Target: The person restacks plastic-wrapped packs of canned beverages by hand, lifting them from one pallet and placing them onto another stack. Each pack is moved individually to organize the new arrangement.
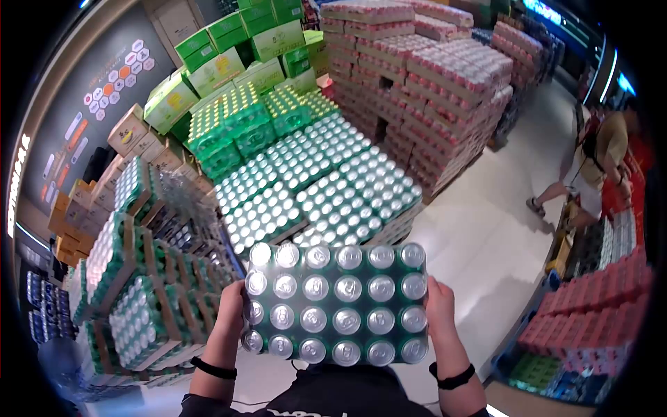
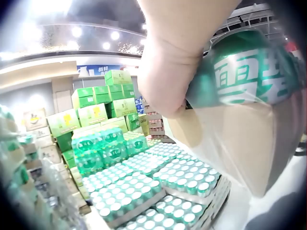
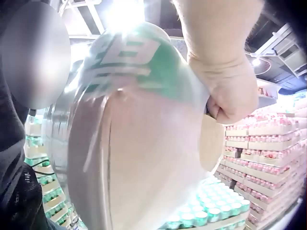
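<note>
A shrink-wrapped case of green drink cans (image 1: 333, 304) is held up in front of the person's body, silver can tops facing the head camera. My left hand (image 1: 233, 306) grips its left end, and my right hand (image 1: 439, 306) grips the right end. Seen from the left wrist, the curled left hand (image 2: 168, 81) is at the clear wrap above a brown cardboard tray (image 2: 230, 129). In the right wrist view the fingers of the right hand (image 3: 232, 96) curl into the wrap beside the tray's end; their tips are hidden.
Beyond the held case lies a stack of similar green can cases (image 1: 313, 181), with green bottle packs (image 1: 229, 121) behind. Stacked pink cases (image 1: 445, 83) rise at the back right. More can cases (image 1: 139, 320) stand at left. A person (image 1: 597, 160) walks on the right.
</note>
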Available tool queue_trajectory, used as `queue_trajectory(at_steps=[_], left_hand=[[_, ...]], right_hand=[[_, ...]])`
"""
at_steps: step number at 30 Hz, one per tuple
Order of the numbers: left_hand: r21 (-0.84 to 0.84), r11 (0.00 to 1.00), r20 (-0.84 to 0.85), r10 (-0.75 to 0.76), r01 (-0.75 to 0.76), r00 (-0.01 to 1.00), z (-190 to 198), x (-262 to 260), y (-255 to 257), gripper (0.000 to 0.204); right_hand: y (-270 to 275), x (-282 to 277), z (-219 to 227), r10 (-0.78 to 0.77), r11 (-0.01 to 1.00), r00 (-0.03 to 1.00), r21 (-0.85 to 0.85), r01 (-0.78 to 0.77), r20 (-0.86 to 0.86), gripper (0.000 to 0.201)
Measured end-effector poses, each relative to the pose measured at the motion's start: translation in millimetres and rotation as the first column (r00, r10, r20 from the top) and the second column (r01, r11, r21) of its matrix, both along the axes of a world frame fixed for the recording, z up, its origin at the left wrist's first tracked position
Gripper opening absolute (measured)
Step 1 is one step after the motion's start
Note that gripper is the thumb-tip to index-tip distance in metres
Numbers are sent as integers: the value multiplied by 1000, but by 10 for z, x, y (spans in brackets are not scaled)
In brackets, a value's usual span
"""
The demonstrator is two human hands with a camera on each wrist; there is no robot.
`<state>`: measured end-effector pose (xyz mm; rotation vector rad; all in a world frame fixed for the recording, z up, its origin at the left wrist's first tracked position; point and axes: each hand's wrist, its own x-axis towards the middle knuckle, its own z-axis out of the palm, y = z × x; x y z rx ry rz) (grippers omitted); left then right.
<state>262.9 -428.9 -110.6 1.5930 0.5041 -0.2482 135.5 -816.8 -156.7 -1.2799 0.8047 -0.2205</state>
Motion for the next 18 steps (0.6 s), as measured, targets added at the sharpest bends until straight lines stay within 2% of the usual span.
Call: queue_trajectory(at_steps=[1,3,6,8,9,10,11,13,14,15,16,17,18], left_hand=[[-11,1000,21,-26,27,999,-139,173,-155,29],[-23,998,32,-64,65,997,-606,400,-286,31],[-31,997,-1,65,-65,998,-1198,743,-671,32],[6,993,-29,122,-122,992,-1514,985,-1000,33],[28,981,44,189,-190,981,-1702,1112,-1212,32],[58,976,10,207,-208,978,-1715,1292,-1441,33],[93,967,-33,240,-236,970,-1678,1371,-1678,34],[270,928,-51,279,-256,959,-1300,1553,-2106,34],[222,930,-5,301,-293,954,-1569,1652,-2145,32],[28,893,-53,450,-449,892,-1682,1763,-2287,30],[43,899,-36,438,-437,898,-1875,1839,-2336,28],[61,905,-32,424,-422,905,-2020,1864,-2389,26],[-15,884,-41,466,-467,884,-2012,1890,-2515,24]], right_hand=[[-188,122,-6,-19,1000,1000,7,19,-24,31],[-567,410,30,38,998,999,-52,-38,-15,33],[-1057,1072,31,80,996,997,-32,-80,-8,34],[-1477,1643,-174,176,984,984,-36,-176,-7,34],[-1671,1873,-301,224,974,974,-25,-225,-35,35],[-1850,2188,-435,230,969,970,-73,-236,-82,33],[-2050,2633,-433,292,946,955,-129,-297,-58,31],[-2253,3021,-441,373,911,924,-156,-381,-79,28],[-2396,3226,-547,366,920,925,-110,-376,-104,28],[-2540,3561,-684,361,926,927,-76,-369,-101,28],[-2654,3834,-806,352,933,930,-40,-358,-106,28],[-2770,4056,-904,403,907,907,-79,-413,-119,28],[-2857,4278,-916,455,874,880,-120,-471,-139,29]])
